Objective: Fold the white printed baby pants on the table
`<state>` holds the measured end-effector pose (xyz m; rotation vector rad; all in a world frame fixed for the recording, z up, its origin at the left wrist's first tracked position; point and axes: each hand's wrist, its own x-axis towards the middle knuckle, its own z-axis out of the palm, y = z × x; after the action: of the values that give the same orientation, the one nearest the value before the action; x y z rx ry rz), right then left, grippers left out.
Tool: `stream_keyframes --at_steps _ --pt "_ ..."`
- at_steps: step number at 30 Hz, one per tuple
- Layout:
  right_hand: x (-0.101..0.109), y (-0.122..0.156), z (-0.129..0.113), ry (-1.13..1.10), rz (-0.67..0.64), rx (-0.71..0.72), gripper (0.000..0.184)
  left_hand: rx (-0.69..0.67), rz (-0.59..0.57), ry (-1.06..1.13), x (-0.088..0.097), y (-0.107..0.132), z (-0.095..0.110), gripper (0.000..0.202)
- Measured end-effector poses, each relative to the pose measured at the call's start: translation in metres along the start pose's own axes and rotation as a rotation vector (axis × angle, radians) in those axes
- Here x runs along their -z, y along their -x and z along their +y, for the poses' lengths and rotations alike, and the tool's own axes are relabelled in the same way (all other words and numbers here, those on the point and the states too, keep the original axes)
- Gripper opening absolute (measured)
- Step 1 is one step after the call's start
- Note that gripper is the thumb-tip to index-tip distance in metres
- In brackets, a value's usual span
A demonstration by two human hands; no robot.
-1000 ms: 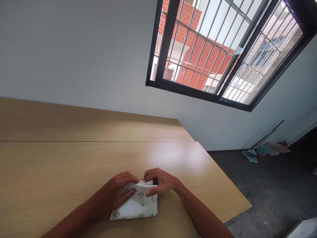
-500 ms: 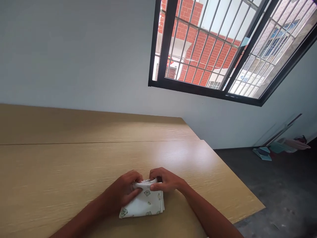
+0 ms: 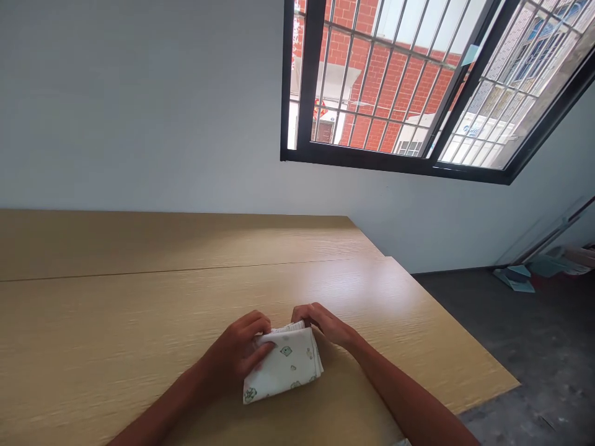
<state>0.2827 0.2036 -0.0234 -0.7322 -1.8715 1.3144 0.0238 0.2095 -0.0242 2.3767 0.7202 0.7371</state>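
Observation:
A folded white cloth (image 3: 288,365) with small printed figures stands tilted on the wooden table, its layers showing along the top and right edges. My left hand (image 3: 248,344) grips its upper left side, thumb across the front and fingers curled over behind. At the upper right back edge, my right hand (image 3: 320,322) has its bent fingers closed on a back layer of the cloth. The right thumb is mostly hidden behind the fabric.
The pale wooden table (image 3: 139,334) has a seam across it and a slanting right edge. Behind it is a grey-white wall (image 3: 139,105) with a barred, black-framed window (image 3: 395,164). A light blue dustpan-like object (image 3: 515,279) lies on the dark floor (image 3: 488,334).
The cloth has tilted, its right side higher. My right thumb has left the cloth's front, and that hand has shifted to the back edge. The view has turned slightly.

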Motion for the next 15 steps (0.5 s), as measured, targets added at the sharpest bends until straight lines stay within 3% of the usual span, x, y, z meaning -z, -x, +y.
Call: stream_keyframes --at_steps 4,7,11,15 --pt "0.001 -0.001 -0.001 0.018 0.061 0.004 0.056 -0.098 0.089 0.005 0.0 0.002 0.003 0.008" --pt "-0.003 0.0 0.003 0.153 0.092 -0.024 0.047 -0.177 0.113 0.016 -0.002 0.002 0.006 0.005" --pt "-0.009 0.002 0.009 0.496 0.053 0.059 0.034 -0.157 0.026 0.084 -0.004 0.003 0.009 0.007" --pt "-0.011 0.002 0.009 0.619 0.061 0.15 0.032 -0.066 -0.077 0.147 -0.006 0.003 0.01 0.016"
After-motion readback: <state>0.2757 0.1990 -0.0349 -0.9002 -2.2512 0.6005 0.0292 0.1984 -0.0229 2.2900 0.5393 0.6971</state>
